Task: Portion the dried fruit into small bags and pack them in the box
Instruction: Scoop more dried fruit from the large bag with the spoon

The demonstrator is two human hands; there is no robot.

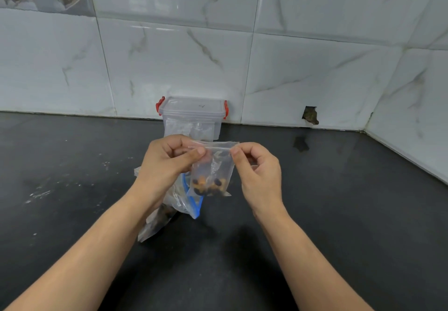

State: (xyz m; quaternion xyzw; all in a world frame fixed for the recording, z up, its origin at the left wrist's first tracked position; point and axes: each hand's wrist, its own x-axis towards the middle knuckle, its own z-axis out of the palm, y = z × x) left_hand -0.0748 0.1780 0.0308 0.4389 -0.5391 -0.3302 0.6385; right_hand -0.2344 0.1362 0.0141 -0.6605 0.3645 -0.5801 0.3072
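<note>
I hold a small clear zip bag (pixel 213 165) upright above the dark counter, with orange and dark dried fruit (pixel 209 185) settled at its bottom. My left hand (pixel 167 159) pinches the bag's top left edge between thumb and fingers. My right hand (pixel 257 165) pinches the top right corner. Under my left wrist lies a larger clear bag with a blue zip strip (pixel 191 204), dark fruit showing inside it. A clear plastic box (pixel 192 114) with red clips and its lid on stands against the wall behind the bag, with clear bags visible inside.
The black countertop (pixel 339 201) stretches to both sides, dusted with pale specks on the left. A white marble-tile wall (pixel 291 68) runs behind and turns a corner at the right. A broken hole in the tile (pixel 310 115) sits right of the box.
</note>
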